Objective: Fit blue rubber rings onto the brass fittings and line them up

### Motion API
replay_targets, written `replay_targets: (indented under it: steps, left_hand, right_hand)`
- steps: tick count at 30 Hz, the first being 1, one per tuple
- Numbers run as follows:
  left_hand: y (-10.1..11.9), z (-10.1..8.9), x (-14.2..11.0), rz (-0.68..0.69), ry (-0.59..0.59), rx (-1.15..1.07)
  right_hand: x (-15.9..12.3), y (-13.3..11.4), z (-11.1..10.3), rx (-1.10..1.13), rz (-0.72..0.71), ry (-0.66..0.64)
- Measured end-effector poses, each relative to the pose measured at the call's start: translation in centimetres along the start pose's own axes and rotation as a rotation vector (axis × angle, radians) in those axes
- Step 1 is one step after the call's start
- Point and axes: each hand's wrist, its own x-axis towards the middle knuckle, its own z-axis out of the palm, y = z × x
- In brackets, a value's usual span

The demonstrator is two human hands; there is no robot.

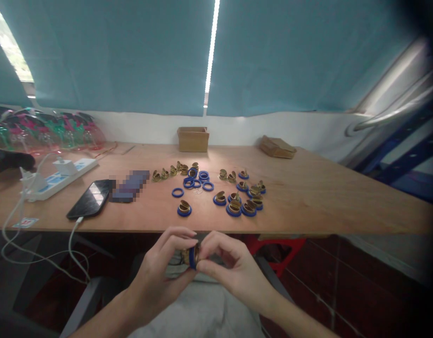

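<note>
Below the table's front edge, my left hand point(160, 270) and my right hand point(230, 267) meet over my lap, fingers pinched together on one small brass fitting with a blue ring point(193, 256) around it. On the wooden table point(325, 197) lie several loose blue rings point(177, 192), a row of bare brass fittings point(167, 172), and several brass fittings seated in blue rings point(237, 202), with one such piece point(184, 208) standing apart nearest me.
A black phone point(90, 198) on a white cable lies at the left beside a white power strip point(61, 176). A small cardboard box point(193, 139) and brown packets point(277, 147) sit at the back wall. Pink and green plastic items point(43, 129) stand far left. A red stool point(276, 246) is under the table.
</note>
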Motion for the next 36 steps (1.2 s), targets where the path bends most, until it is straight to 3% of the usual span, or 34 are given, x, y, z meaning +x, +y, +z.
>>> replay_targets:
  steps: [5, 10, 17, 29, 36]
  left_hand:
    - [0.1, 0.1, -0.2, 0.003, -0.013, -0.075]
    - [0.0, 0.1, -0.4, 0.048, 0.005, -0.062]
    - [-0.5, 0.1, 0.1, 0.315, 0.051, -0.060]
    - [0.0, -0.4, 0.4, 0.416, 0.005, 0.186]
    - [0.1, -0.5, 0.4, 0.505, 0.062, 0.202]
  right_hand:
    - [0.0, -0.7, -0.5, -0.133, -0.108, 0.008]
    - [0.1, -1.2, -1.1, -0.238, -0.128, -0.030]
    - [0.3, -0.9, -1.1, -0.253, -0.053, -0.165]
    - [0.1, -1.9, -1.2, -0.377, -0.080, -0.177]
    - [-0.1, -2.3, -1.4, -0.471, -0.186, -0.194]
